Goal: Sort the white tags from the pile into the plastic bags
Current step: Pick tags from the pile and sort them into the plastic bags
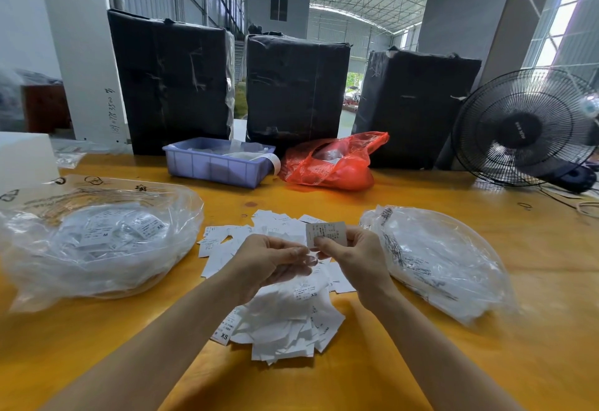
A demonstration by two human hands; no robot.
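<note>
1. Two bare forearms reach in from the bottom edge over the yellow table (421, 362).
2. Pile of white tags (285, 316) lies on the table right under the hands, spread from centre toward the camera; some tags show "XS".
3. Right hand (356, 255) pinches one white tag (325, 232) between thumb and fingers, held upright above the pile, printed side facing the camera.
4. Left hand (275, 258) is just beside the right, fingers loosely curled, fingertips close to the lower edge of the held tag; cannot tell if they touch it or hold anything.
5. Clear plastic bag on the left (97, 242) lies on the table, already holds tags, "M" and "XS" visible through the film.
6. Clear plastic bag on the right (437, 261) lies on the table just beside the right hand; contents hard to read through the glare.
7. Blue plastic bin (220, 167) sits farther back at centre, a paper strip hanging over its right rim.
8. Red plastic bag (334, 164) sits just beside the bin, to its right.
9. Three black wrapped bales (291, 86) stand upright behind them.
10. Black fan (525, 128) stands at the far right.
</note>
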